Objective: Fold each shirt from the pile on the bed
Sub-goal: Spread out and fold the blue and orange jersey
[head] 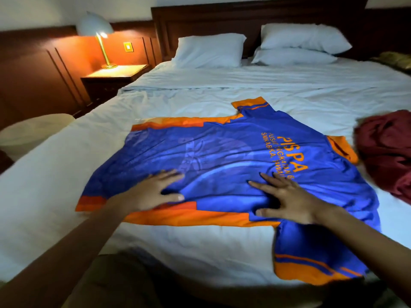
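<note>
The left hand (153, 192) lay flat with fingers spread and straight, pressing on the lower half of a shiny blue short-sleeved jersey with orange side panels and sleeve trim (222, 156); the right hand (287, 198), likewise splayed and grasping nothing, pressed the cloth just beside it, nearer the chest. The jersey was spread sideways across the middle of the wide bed under its white rumpled sheet (155, 241), collar towards the right, one sleeve pointing away and the other hanging towards the near edge. Orange lettering reading "PISPA" crossed the chest, and a faint darker emblem showed in the fabric. Just beside the collar sat a crumpled dark red garment (387, 150)
</note>
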